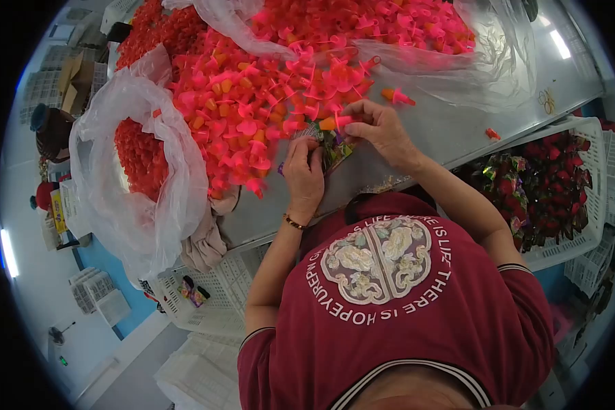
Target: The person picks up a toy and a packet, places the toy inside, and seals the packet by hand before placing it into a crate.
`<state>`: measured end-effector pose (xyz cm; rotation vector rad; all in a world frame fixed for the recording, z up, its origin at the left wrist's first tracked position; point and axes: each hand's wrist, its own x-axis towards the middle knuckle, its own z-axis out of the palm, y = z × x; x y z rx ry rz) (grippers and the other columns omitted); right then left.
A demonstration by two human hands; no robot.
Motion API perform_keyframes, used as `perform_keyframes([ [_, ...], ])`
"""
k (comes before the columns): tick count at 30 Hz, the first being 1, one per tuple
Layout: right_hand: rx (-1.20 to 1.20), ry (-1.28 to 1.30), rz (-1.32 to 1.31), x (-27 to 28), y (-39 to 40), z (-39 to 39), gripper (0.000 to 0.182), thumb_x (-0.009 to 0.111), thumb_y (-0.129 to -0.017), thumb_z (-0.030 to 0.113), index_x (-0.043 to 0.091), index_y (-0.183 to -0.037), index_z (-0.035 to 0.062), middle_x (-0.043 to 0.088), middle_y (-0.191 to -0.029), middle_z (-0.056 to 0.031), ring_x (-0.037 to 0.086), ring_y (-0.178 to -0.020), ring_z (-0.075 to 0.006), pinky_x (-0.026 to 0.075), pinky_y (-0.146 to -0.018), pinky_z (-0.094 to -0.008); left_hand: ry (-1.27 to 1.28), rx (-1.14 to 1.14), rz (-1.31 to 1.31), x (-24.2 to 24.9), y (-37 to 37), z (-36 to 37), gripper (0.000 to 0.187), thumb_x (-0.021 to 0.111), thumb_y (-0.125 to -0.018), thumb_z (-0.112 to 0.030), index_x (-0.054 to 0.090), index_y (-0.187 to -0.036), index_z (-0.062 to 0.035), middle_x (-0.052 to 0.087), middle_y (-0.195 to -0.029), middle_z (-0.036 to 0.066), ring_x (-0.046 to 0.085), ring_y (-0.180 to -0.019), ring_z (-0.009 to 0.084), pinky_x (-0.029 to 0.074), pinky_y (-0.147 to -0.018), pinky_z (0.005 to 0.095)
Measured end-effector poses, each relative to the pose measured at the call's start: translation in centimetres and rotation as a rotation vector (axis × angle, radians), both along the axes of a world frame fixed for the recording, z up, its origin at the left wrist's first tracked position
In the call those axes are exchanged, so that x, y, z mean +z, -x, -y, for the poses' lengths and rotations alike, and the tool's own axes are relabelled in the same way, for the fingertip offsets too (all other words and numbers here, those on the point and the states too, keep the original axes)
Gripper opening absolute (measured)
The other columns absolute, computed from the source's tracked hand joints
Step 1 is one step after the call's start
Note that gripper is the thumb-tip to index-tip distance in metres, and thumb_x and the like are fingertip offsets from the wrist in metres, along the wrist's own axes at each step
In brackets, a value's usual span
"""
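My left hand [304, 172], a beaded bracelet at its wrist, has its fingers closed on a shiny, multicoloured wrapper [336, 154] at the table's near edge. Just right of it, my right hand [384, 137] pinches a pink pacifier-shaped candy [337, 122] with an orange tip, held close above the wrapper's top. Beyond both hands spreads a large heap of similar pink pieces [239, 102], several with orange tips. One loose candy [398, 96] lies apart on the metal table [451, 133], right of my fingers.
At the left, a clear plastic bag [184, 198] holds small red pieces [142, 157]. More clear plastic sheeting [485, 68] covers the back right. A white crate [598, 171] filled with dark red wrapped pieces stands at my right. Another white crate [215, 283] sits below the table at left.
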<state>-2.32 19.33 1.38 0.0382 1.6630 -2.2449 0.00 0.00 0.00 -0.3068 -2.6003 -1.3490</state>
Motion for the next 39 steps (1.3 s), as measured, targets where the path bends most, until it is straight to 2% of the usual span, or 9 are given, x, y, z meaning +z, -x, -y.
perform_keyframes([
  [3,0.007,-0.205,-0.075,-0.7,-0.7,0.7,0.022,0.066,-0.086,0.015,0.063,-0.105,0.0055,0.067,-0.092,-0.0077,0.064,-0.081,-0.0246,0.05,-0.072,-0.0355,-0.03,0.005,0.046,-0.1,0.1,-0.1,0.008,0.06,-0.08,0.002,0.055,-0.086,0.0025,0.06,-0.091,0.015,0.06,-0.084,0.0326,0.047,-0.074,0.0379],
  [5,-0.03,-0.748,-0.701,-1.4,-1.1,0.4,0.022,0.065,-0.083,0.007,0.062,-0.104,0.0015,0.064,-0.088,-0.0113,0.062,-0.078,-0.0274,0.048,-0.071,-0.0339,-0.056,0.016,0.039,-0.2,0.1,0.1,0.008,0.061,-0.079,0.002,0.055,-0.085,0.0025,0.06,-0.091,0.015,0.06,-0.083,0.0316,0.047,-0.073,0.0368],
  [8,-0.028,-0.969,-0.709,-0.5,-1.7,-0.3,0.022,0.065,-0.08,0.005,0.063,-0.101,-0.0011,0.061,-0.087,-0.014,0.06,-0.078,-0.0306,0.048,-0.069,-0.0351,-0.095,0.023,0.037,-0.2,-0.1,0.1,0.008,0.061,-0.079,0.001,0.055,-0.084,0.0024,0.06,-0.092,0.014,0.06,-0.083,0.0306,0.047,-0.072,0.0364],
  [12,-0.074,-0.869,-0.662,-0.8,-1.3,-0.2,0.022,0.064,-0.081,0.005,0.064,-0.102,-0.0005,0.063,-0.085,-0.0134,0.062,-0.075,-0.0289,0.049,-0.067,-0.0338,-0.066,0.015,0.008,-0.3,0.0,0.1,0.009,0.062,-0.079,0.001,0.055,-0.083,0.0023,0.061,-0.092,0.014,0.06,-0.082,0.0303,0.047,-0.071,0.036],
  [14,-0.118,-0.583,-0.342,-0.6,-1.2,1.0,0.024,0.062,-0.082,0.003,0.063,-0.106,-0.0004,0.065,-0.083,-0.0143,0.064,-0.071,-0.0277,0.049,-0.065,-0.0325,-0.064,0.017,0.046,-0.2,0.1,0.0,0.009,0.063,-0.078,0.0,0.055,-0.083,0.0023,0.061,-0.092,0.013,0.06,-0.08,0.0296,0.048,-0.07,0.0356],
  [18,0.058,-0.551,-0.143,-0.2,-1.2,1.7,0.026,0.06,-0.083,0.002,0.061,-0.109,-0.0009,0.067,-0.083,-0.0158,0.065,-0.069,-0.0269,0.05,-0.065,-0.0319,-0.103,0.033,0.062,-0.3,0.1,0.0,0.009,0.063,-0.078,0.001,0.055,-0.082,0.0023,0.061,-0.092,0.013,0.061,-0.079,0.0287,0.048,-0.07,0.0346],
  [20,0.002,-0.659,-0.452,-1.6,-1.5,1.4,0.027,0.06,-0.083,0.002,0.061,-0.11,-0.0002,0.067,-0.085,-0.0166,0.066,-0.073,-0.0286,0.051,-0.067,-0.033,-0.119,0.019,0.028,-0.4,0.1,0.2,0.009,0.063,-0.078,0.001,0.056,-0.082,0.0022,0.062,-0.091,0.013,0.061,-0.079,0.0278,0.048,-0.069,0.0338],
  [30,0.159,-1.061,-0.928,0.2,-0.7,0.1,0.033,0.055,-0.078,0.006,0.063,-0.109,0.0062,0.058,-0.084,-0.0143,0.058,-0.083,-0.0328,0.047,-0.07,-0.0412,-0.199,0.075,-0.096,-0.5,0.1,0.1,0.009,0.06,-0.078,0.002,0.053,-0.084,0.0021,0.057,-0.087,0.016,0.058,-0.081,0.0335,0.047,-0.07,0.0361],
  [39,0.261,-1.105,-0.982,2.4,0.2,1.1,0.026,0.053,-0.075,0.004,0.066,-0.097,0.0022,0.056,-0.083,-0.0134,0.056,-0.084,-0.0311,0.045,-0.069,-0.0398,-0.107,0.003,-0.213,1.1,-0.9,0.1,0.014,0.063,-0.077,0.002,0.054,-0.088,-0.0003,0.055,-0.095,0.013,0.058,-0.085,0.0316,0.048,-0.071,0.0364],
])
